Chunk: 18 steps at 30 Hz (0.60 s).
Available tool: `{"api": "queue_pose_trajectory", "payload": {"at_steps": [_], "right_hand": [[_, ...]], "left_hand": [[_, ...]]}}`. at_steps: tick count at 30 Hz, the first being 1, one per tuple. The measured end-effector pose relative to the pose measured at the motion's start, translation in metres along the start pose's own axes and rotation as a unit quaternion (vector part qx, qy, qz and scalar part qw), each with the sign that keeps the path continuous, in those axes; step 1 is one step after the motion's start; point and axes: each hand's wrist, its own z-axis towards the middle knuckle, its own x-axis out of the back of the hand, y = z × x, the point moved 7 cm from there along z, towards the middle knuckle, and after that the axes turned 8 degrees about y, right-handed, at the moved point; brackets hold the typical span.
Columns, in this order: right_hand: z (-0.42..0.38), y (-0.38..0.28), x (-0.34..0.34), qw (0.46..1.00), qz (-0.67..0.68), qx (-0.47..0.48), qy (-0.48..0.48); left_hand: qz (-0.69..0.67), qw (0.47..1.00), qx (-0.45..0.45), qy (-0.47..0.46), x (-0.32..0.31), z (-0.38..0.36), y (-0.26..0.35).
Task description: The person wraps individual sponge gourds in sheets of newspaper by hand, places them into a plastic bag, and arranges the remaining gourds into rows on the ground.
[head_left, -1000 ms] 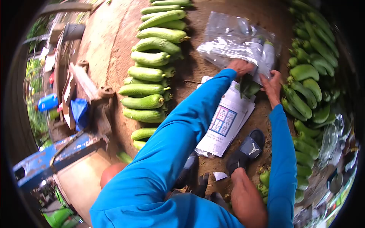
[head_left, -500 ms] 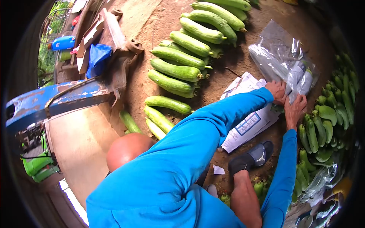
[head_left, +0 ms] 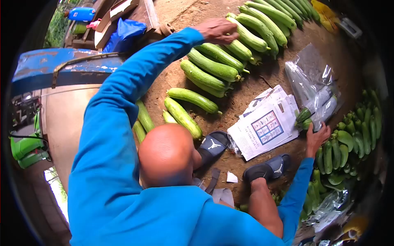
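My left hand (head_left: 218,31) is stretched up to the row of long green gourds (head_left: 213,65), its curled fingers over the far end of one gourd (head_left: 240,50). That hand hides part of this gourd. Low on the right, my right hand (head_left: 317,139) grips the near end of a clear plastic bag (head_left: 324,108) that lies on the dirt. Pale grey, tube-like shapes show through the plastic. Dark green vegetable ends (head_left: 303,117) poke out beside my right thumb. A stack of printed paper sheets (head_left: 264,129) lies left of the bag.
Smaller green vegetables (head_left: 344,143) are heaped at the right, with crumpled plastic (head_left: 330,207) below. A blue-painted metal beam (head_left: 65,67) crosses the left side near a blue bag (head_left: 125,33). A yellow bag (head_left: 324,15) sits at the top right. A bald head and sandalled feet show below.
My left hand has left the plastic bag and swung up and left to the gourds. My right hand remains at the bag. The view has shifted, showing more gourds and the papers uncovered.
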Motion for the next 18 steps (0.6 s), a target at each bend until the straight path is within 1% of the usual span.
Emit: {"api": "queue_pose_trajectory", "payload": {"at_steps": [1,2,3,4,5,6,7,9,10,11,12,13,15,16,17,18], "right_hand": [[-0.006,-0.008,0.011,1.0,0.021,-0.003,-0.003],[-0.014,-0.011,0.02,0.999,0.032,0.003,-0.006],[-0.023,-0.016,0.026,0.999,0.04,0.008,-0.028],[-0.035,-0.016,0.028,0.995,0.068,-0.016,-0.074],[-0.045,-0.02,0.032,0.991,0.087,-0.007,-0.104],[-0.056,-0.018,0.03,0.978,0.137,0.002,-0.155],[-0.062,-0.031,0.045,0.954,0.182,-0.07,-0.229],[-0.083,-0.034,0.062,0.887,0.27,-0.229,-0.297],[-0.088,-0.039,0.083,0.891,0.26,-0.224,-0.299],[-0.089,-0.053,0.107,0.875,0.288,-0.224,-0.319],[-0.089,-0.061,0.13,0.857,0.316,-0.226,-0.338],[-0.09,-0.059,0.155,0.86,0.307,-0.23,-0.336],[-0.091,-0.059,0.19,0.853,0.304,-0.241,-0.35],[-0.095,-0.052,0.205,0.843,0.306,-0.274,-0.349],[-0.099,-0.049,0.219,0.831,0.307,-0.308,-0.347],[-0.102,-0.045,0.23,0.827,0.289,-0.335,-0.347]], "left_hand": [[0.082,0.996,0.042,0.009,0.012,-0.021,-0.011],[0.089,0.994,0.066,0.026,0.002,-0.043,-0.029],[0.059,0.995,0.076,0.0,-0.023,-0.061,-0.04],[0.078,0.996,0.026,0.025,-0.047,-0.071,-0.035],[0.097,0.994,-0.023,0.051,-0.066,-0.073,-0.022],[0.088,0.995,-0.018,0.038,-0.078,-0.07,-0.009],[0.079,0.996,-0.017,0.023,-0.089,-0.063,0.005],[0.071,0.994,0.078,-0.032,-0.119,-0.043,0.008],[0.083,0.987,0.126,-0.054,-0.132,-0.042,0.003],[0.08,0.987,0.136,-0.001,-0.144,-0.04,-0.003],[0.07,0.987,0.146,0.005,-0.14,-0.041,0.0],[0.061,0.986,0.153,0.009,-0.136,-0.046,0.003],[0.05,0.986,0.145,0.057,-0.133,-0.062,-0.001],[0.062,0.986,0.13,0.085,-0.133,-0.069,0.0],[0.054,0.988,0.126,0.066,-0.131,-0.078,0.004],[0.058,0.99,0.112,0.068,-0.127,-0.093,0.011]]}}
